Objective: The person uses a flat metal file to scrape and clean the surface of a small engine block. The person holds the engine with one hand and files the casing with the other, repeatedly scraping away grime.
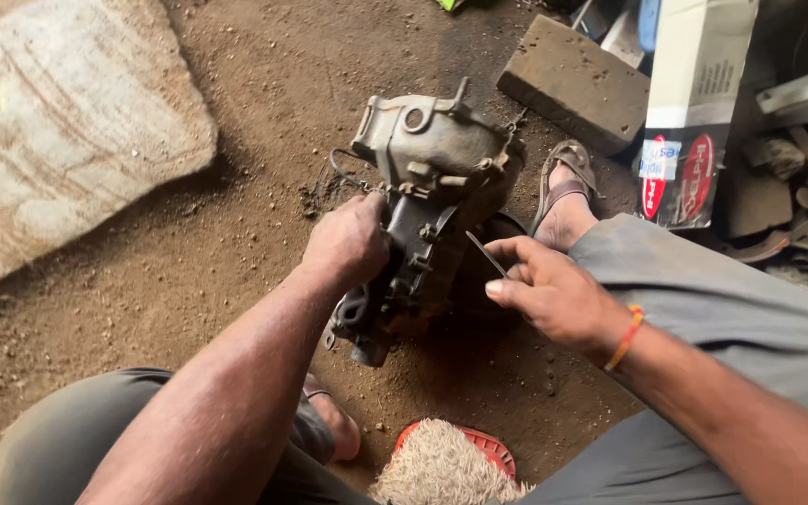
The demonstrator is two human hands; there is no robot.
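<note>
A grimy engine casing (427, 201) stands on the dirt floor (189, 262) between the person's sandalled feet. The left hand (348, 243) is closed around its side, steadying it; the right hand (549, 290) pinches a thin metal rod (485, 253) aimed at the casing. Judged: probing or picking at a fitting, calling for a firm brace and fine tip placement.

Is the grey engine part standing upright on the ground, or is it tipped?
Tipped: the engine part leans on the dirt ground, steadied by the left hand.
</note>
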